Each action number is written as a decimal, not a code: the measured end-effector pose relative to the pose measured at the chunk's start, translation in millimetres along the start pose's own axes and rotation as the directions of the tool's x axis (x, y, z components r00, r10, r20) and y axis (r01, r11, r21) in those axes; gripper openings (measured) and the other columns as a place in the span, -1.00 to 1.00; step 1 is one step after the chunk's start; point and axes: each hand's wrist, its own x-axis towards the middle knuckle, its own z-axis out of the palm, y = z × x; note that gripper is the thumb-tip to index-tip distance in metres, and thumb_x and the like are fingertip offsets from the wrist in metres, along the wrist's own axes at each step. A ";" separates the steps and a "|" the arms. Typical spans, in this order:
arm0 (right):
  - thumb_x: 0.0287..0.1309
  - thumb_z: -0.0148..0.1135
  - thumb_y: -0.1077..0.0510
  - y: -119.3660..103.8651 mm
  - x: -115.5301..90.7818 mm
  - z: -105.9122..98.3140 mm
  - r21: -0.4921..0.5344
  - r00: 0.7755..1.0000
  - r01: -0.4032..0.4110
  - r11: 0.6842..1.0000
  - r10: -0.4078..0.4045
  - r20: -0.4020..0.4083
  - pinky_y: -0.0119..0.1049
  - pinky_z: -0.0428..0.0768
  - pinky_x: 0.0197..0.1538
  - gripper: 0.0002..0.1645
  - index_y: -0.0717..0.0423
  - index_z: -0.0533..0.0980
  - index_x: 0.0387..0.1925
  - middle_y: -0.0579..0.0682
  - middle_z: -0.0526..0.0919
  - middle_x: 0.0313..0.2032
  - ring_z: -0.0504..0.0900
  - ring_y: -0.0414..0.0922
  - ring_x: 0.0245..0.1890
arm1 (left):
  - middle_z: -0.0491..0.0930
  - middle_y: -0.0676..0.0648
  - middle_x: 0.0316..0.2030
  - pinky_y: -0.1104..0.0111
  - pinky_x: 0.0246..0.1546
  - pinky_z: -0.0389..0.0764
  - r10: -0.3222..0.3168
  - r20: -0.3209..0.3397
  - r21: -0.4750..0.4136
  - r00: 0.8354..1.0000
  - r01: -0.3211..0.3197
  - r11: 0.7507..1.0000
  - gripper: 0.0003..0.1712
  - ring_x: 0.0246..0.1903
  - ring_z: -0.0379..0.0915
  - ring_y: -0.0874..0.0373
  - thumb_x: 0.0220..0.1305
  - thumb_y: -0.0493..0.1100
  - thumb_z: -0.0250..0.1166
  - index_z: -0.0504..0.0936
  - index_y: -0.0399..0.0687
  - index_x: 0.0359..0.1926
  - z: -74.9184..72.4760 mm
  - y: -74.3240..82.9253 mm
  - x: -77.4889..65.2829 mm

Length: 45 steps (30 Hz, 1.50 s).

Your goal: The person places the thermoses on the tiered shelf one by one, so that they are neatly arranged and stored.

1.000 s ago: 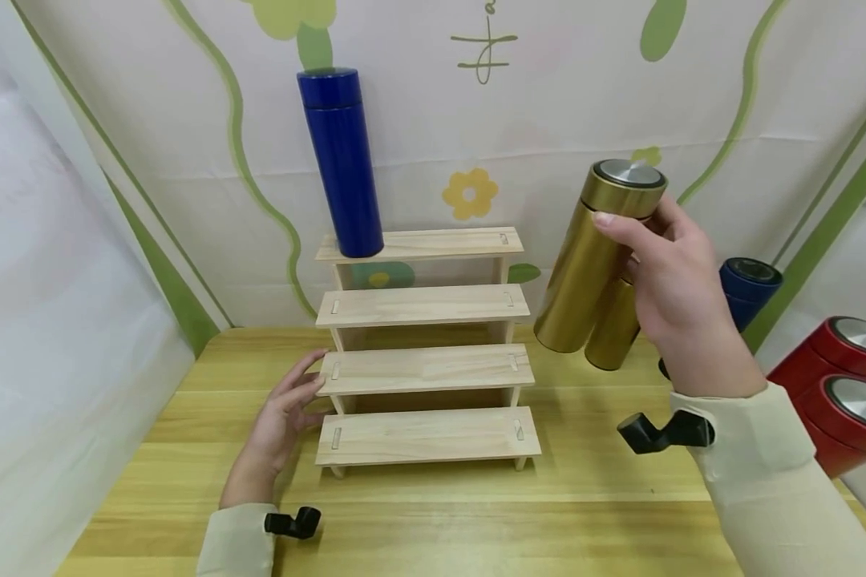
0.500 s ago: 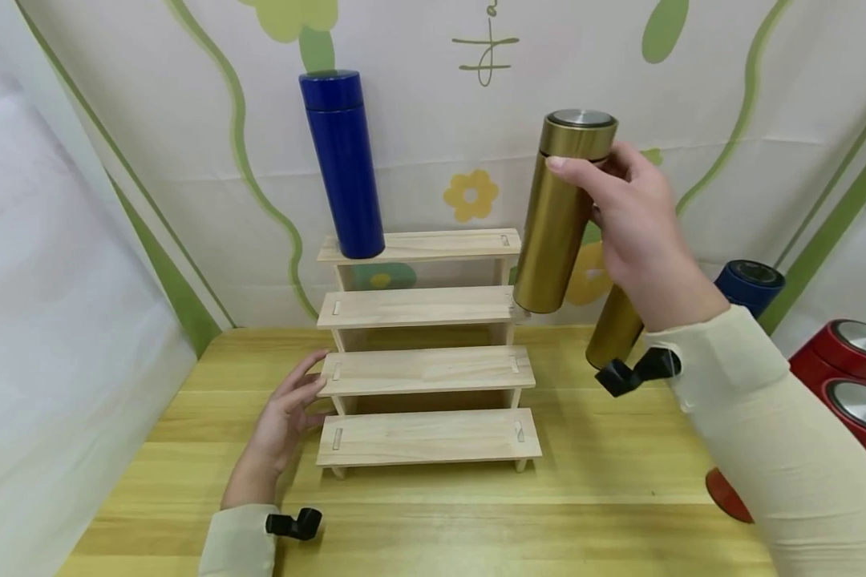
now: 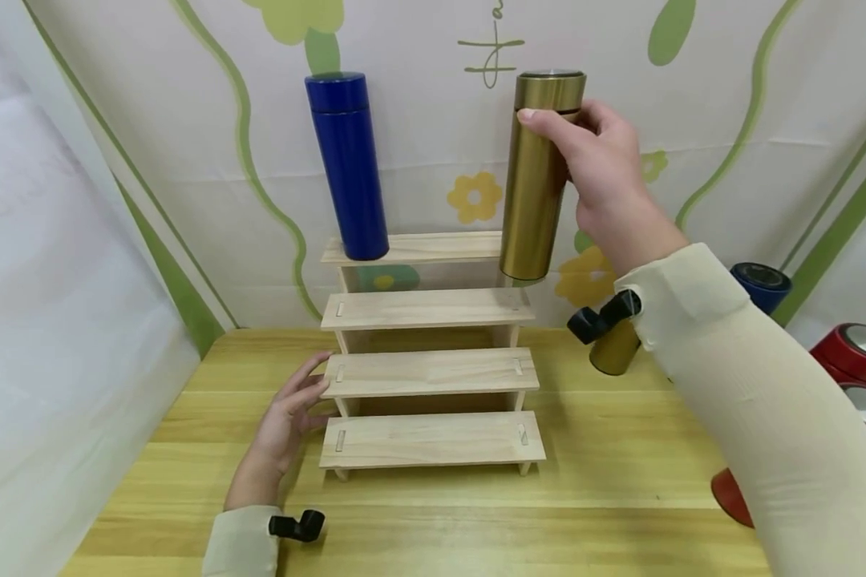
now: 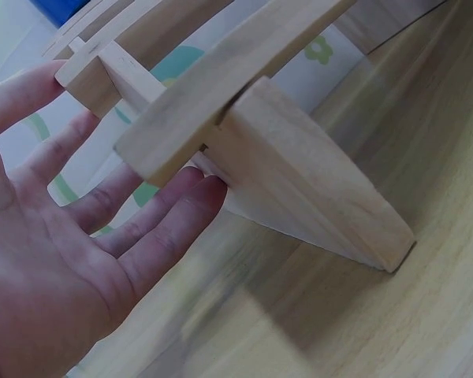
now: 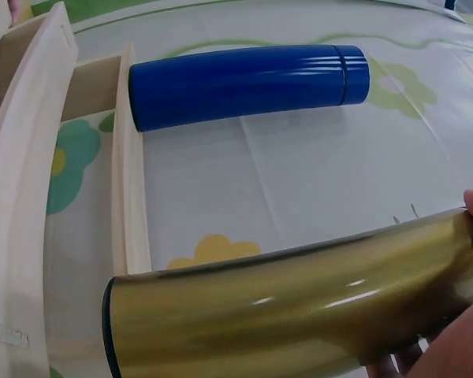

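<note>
My right hand [image 3: 606, 164] grips a gold thermos flask [image 3: 537, 188] near its lid, thumb in front. The flask is upright with a slight tilt, its base overlapping the right end of the top step of a wooden four-tier stand [image 3: 433, 373] in the head view. In the right wrist view, the gold flask [image 5: 292, 295] lies across the foreground beside that step. A blue thermos flask [image 3: 350, 172] stands on the top step's left end. My left hand [image 3: 285, 425] touches the stand's left side; in the left wrist view its fingers [image 4: 169, 224] are spread, nearly straight, against the step ends.
Behind my right sleeve, a second gold flask [image 3: 613, 353] stands on the wooden table [image 3: 433, 529]. Further right are a dark blue flask [image 3: 761, 284] and red flasks [image 3: 855, 353], partly hidden by the arm. A patterned white cloth [image 3: 418, 120] hangs behind the stand.
My right hand has carried the gold flask up and left, from over the table at the right to the top step's right end. The left hand stays at the stand's side.
</note>
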 end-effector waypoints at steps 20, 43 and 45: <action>0.20 0.60 -0.12 12.1 27.6 43.5 -0.092 1.000 0.010 0.996 -0.010 0.007 -0.22 0.53 0.34 -0.33 -0.11 0.54 0.28 -0.14 0.58 0.14 0.54 -0.15 0.13 | 0.59 0.15 0.18 -0.04 0.25 0.54 0.010 -0.003 -0.021 1.000 -0.010 1.000 -0.32 0.24 0.55 0.20 0.66 -0.02 0.11 0.21 0.10 0.68 0.3 -1.0 -4.1; 0.20 0.61 -0.11 13.6 36.5 41.6 -0.071 0.999 -0.027 0.997 0.026 -0.021 -0.24 0.49 0.41 -0.28 -0.15 0.51 0.32 -0.17 0.57 0.21 0.52 -0.17 0.20 | 0.57 0.13 0.22 -0.26 0.39 0.45 0.007 0.001 -0.016 1.000 -0.007 1.000 -0.31 0.27 0.52 0.22 0.65 -0.04 0.11 0.21 0.09 0.68 7.3 -1.9 -3.3; 0.21 0.60 -0.11 13.8 36.0 41.6 -0.075 1.000 -0.021 0.997 0.020 -0.015 -0.24 0.49 0.41 -0.29 -0.14 0.51 0.33 -0.17 0.56 0.21 0.52 -0.17 0.19 | 0.57 0.13 0.22 -0.26 0.38 0.45 0.004 0.000 -0.017 1.000 -0.004 1.000 -0.31 0.28 0.52 0.21 0.64 -0.03 0.11 0.21 0.09 0.68 7.9 -2.2 -3.3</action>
